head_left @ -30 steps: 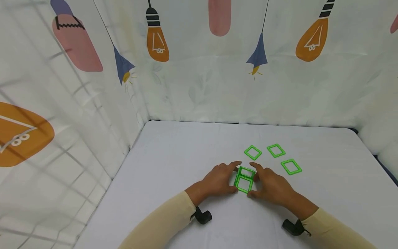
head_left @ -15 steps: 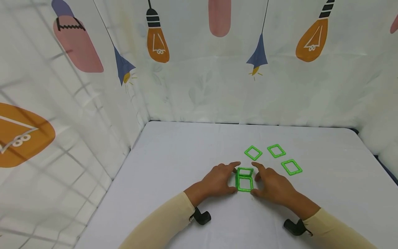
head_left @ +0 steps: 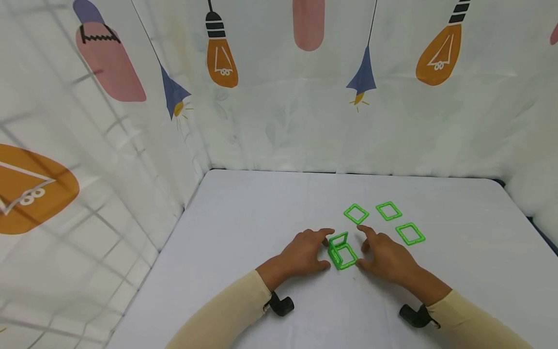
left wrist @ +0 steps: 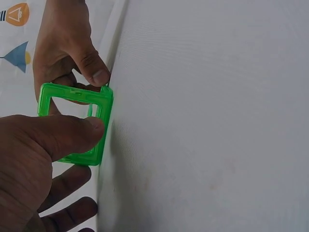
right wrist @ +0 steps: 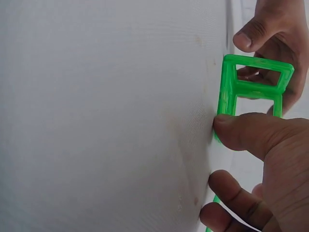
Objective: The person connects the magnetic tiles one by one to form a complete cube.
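Both hands pinch two joined green plastic square frames [head_left: 342, 250], left hand [head_left: 305, 252], right hand [head_left: 385, 259]; three more loose frames [head_left: 356, 214] lie flat toward the white worktop's [head_left: 244, 218] far edge.

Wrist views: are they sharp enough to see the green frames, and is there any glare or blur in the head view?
Left wrist: green frames sharp, left hand close and soft. Right wrist: frames crisp, right hand looms large. Head: even light, no glare, curtain edges warped.
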Demonstrator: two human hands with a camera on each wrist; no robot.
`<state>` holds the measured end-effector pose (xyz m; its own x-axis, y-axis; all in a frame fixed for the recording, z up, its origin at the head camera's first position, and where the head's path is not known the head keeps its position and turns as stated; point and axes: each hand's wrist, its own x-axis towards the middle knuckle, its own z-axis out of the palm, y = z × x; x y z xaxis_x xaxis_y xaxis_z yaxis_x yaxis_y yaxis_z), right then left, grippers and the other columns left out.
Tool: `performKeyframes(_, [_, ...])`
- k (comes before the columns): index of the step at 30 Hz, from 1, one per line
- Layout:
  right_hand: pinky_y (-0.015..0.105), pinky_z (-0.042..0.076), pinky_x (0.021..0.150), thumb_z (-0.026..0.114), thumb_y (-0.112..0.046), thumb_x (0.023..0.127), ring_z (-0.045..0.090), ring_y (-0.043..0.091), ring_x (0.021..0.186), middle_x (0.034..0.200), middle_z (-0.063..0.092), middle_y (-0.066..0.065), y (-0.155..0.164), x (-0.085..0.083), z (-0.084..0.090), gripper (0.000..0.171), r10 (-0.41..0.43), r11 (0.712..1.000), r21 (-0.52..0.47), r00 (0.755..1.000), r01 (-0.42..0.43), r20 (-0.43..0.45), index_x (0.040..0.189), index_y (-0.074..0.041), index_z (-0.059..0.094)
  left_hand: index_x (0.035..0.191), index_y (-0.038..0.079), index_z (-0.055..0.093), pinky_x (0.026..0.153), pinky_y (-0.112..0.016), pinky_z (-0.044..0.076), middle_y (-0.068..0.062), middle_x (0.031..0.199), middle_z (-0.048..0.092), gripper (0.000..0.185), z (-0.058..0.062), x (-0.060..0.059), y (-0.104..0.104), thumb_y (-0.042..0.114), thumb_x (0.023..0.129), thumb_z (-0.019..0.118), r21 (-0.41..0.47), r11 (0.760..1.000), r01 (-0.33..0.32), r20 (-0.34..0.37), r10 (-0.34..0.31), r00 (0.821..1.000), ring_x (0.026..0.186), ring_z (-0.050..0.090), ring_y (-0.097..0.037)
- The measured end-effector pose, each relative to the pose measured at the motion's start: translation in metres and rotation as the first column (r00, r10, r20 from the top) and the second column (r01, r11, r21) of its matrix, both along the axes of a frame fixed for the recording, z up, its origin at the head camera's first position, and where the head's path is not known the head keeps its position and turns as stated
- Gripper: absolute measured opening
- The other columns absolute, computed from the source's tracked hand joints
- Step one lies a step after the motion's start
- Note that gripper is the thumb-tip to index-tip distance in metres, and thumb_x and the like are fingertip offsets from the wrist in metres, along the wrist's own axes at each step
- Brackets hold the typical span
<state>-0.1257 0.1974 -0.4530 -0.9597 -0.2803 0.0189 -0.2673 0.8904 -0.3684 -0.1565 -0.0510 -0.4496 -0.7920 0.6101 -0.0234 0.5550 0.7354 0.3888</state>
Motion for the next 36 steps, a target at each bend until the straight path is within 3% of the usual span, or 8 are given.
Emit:
performKeyframes(12, [0.035, 0.050, 0.065, 0.089, -0.026, 0.080, 0.059, 0.016, 0.080, 0.088, 0.064, -0.006, 0.001, -0.006, 0.002, 0.084, -0.042, 0.999, 0.005, 0.999, 0.042, 0.012, 0.146, -0.004, 0.043, 0.140, 0.015, 0.056, 0.094, -0.030, 0.047, 0.010, 0.108, 0.069, 0.060, -0.001, 0.002, -0.005, 0.028, 0.088, 0.082, 0.029, 1.000, 0.011, -0.033, -0.010, 0.999, 0.106, 0.060, -0.012])
performKeyframes(21, [0.036, 0.052, 0.065, 0.088, -0.027, 0.082, 0.064, 0.016, 0.081, 0.089, 0.068, -0.004, 0.002, -0.012, 0.002, 0.077, -0.031, 1.000, -0.001, 0.999, 0.031, 0.024, 0.143, -0.002, 0.047, 0.115, 0.017, 0.069, 0.092, -0.028, 0.046, 0.013, 0.100, 0.069, 0.028, -0.004, 0.001, -0.006, 0.028, 0.091, 0.080, 0.021, 0.999, 0.049, -0.072, -0.048, 0.996, 0.102, 0.058, -0.008])
performKeyframes(36, [0.037, 0.052, 0.067, 0.086, -0.028, 0.084, 0.064, 0.015, 0.081, 0.089, 0.067, -0.005, 0.002, -0.023, 0.001, 0.071, -0.017, 1.000, -0.004, 0.999, 0.017, 0.035, 0.140, -0.002, 0.052, 0.107, 0.020, 0.072, 0.091, -0.028, 0.047, 0.016, 0.095, 0.069, 0.017, -0.005, 0.003, -0.008, 0.027, 0.093, 0.078, 0.052, 0.997, 0.053, -0.097, -0.048, 0.994, 0.103, 0.059, -0.008])
